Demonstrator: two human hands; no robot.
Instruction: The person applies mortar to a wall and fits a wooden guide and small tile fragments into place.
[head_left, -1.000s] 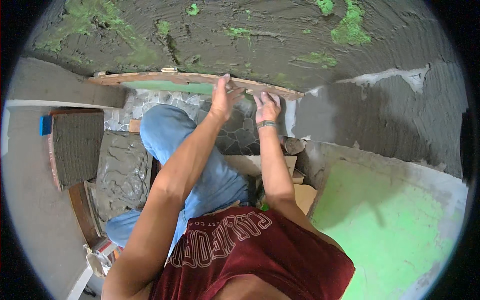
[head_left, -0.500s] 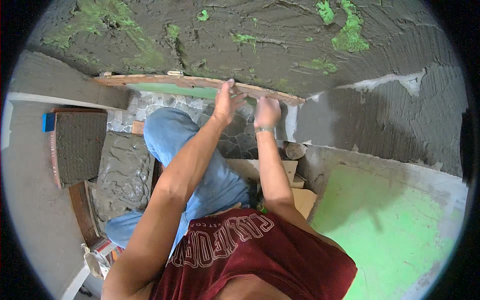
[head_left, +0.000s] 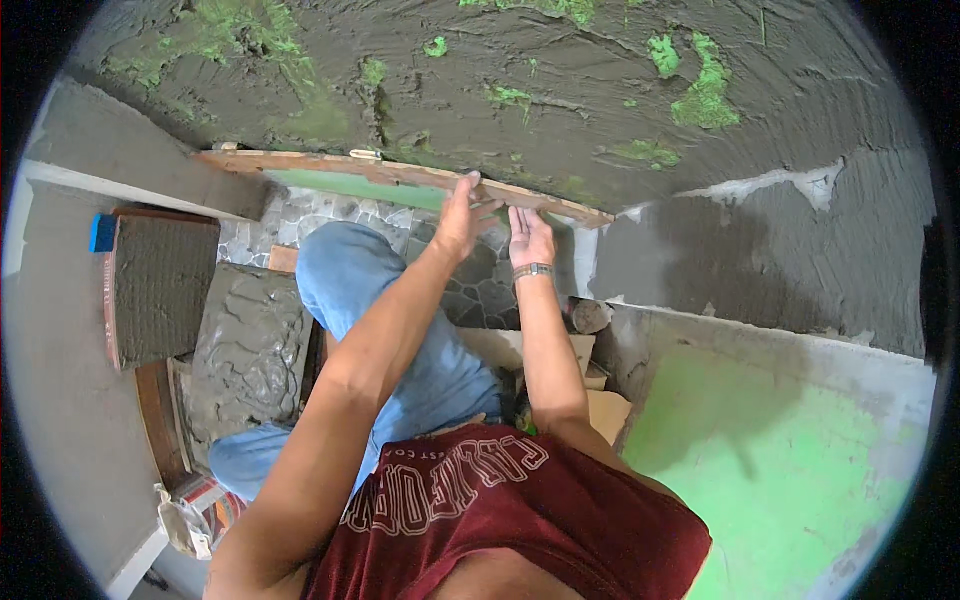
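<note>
A long, narrow wooden strip (head_left: 310, 162) lies against the foot of a wall coated in rough grey mortar (head_left: 450, 90), with green patches showing through. My left hand (head_left: 460, 222) is at the strip's right half, its thumb up against the strip's edge and its fingers spread just below. Close beside it, my right hand (head_left: 531, 240) is palm up, its stretched fingers reaching to the strip's underside. Whether those fingertips press on the wood is hard to tell. A small pale piece (head_left: 366, 155) sits on top of the strip.
At left lie a heap of wet mortar (head_left: 250, 340) and a mortar-covered board (head_left: 165, 285) with a blue corner. A grey ledge (head_left: 760, 250) and a green surface (head_left: 760, 430) stand at right. My bent knee (head_left: 345, 265) is above stone-patterned flooring (head_left: 470, 300).
My right hand, blurred before, has turned and opened, its fingers now extended under the strip. My left hand keeps its place on the strip. The view has shifted slightly.
</note>
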